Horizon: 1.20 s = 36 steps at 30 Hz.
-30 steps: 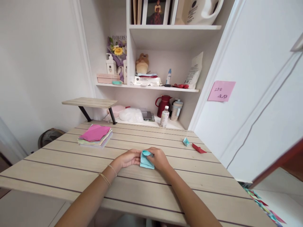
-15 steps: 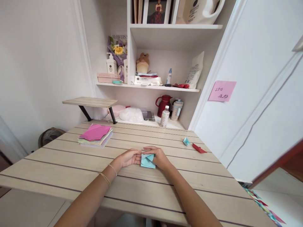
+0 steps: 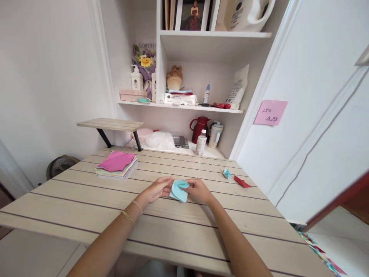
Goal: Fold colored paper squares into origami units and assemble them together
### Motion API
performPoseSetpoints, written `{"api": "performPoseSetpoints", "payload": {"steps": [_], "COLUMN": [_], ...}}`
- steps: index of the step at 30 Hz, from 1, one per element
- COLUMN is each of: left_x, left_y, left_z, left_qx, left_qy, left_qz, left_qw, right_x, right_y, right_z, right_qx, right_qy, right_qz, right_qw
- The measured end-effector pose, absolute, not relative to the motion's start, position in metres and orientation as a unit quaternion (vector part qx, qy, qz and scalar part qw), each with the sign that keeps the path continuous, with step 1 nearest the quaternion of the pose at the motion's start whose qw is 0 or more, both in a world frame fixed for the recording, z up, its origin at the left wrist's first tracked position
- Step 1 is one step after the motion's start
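A small light-blue sheet of folded paper is held between my two hands over the middle of the wooden table. My left hand grips its left edge, fingers partly tucked behind the paper. At its upper right, my right hand pinches a corner between thumb and fingers. The upper flap bulges and stands up in a curved fold. Two small folded paper pieces, one light blue and one red, lie to the right on the table.
A stack of coloured paper with a pink sheet on top sits at the left. Behind it stands a small raised shelf on black legs. Along the back are a clear bottle, a red jug and a light-coloured tumbler.
My right hand has shifted slightly right, from covering the paper's right side to pinching its corner. The paper has tilted and its top fold has opened up.
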State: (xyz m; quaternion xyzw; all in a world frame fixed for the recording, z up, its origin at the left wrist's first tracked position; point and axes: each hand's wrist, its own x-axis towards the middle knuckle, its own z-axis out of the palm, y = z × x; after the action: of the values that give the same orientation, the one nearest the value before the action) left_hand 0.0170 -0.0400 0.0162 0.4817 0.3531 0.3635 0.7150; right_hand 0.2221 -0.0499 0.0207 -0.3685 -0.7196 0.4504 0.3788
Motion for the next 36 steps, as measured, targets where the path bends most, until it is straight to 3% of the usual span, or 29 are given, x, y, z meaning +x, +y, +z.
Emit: {"api": "performPoseSetpoints", "payload": {"steps": [4, 8, 14, 19, 24, 30, 36], "left_x": [0.022, 0.030, 0.029, 0.023, 0.023, 0.018, 0.021], "left_y": [-0.042, -0.039, -0.033, -0.032, -0.033, -0.038, -0.041], "left_z": [0.018, 0.012, 0.010, 0.013, 0.015, 0.026, 0.026], "left_qx": [0.502, 0.507, 0.482, 0.503, 0.458, 0.487, 0.541], "left_qy": [0.342, 0.374, 0.406, 0.420, 0.390, 0.290, 0.334], "left_qz": [0.411, 0.476, 0.599, 0.619, 0.627, 0.525, 0.490], "left_qw": [0.680, 0.613, 0.493, 0.433, 0.495, 0.635, 0.597], "right_x": [0.219, 0.208, 0.188, 0.181, 0.181, 0.194, 0.205], "right_y": [-0.042, -0.041, -0.054, -0.061, -0.058, -0.050, -0.051], "right_z": [0.011, 0.001, -0.001, 0.004, 0.005, 0.009, 0.015], "right_qx": [-0.426, -0.449, -0.432, -0.399, -0.376, -0.355, -0.317], "right_qy": [-0.684, -0.668, -0.674, -0.639, -0.595, -0.574, -0.610], "right_qz": [0.354, 0.317, 0.355, 0.422, 0.467, 0.487, 0.508], "right_qw": [0.474, 0.501, 0.482, 0.505, 0.535, 0.554, 0.519]}}
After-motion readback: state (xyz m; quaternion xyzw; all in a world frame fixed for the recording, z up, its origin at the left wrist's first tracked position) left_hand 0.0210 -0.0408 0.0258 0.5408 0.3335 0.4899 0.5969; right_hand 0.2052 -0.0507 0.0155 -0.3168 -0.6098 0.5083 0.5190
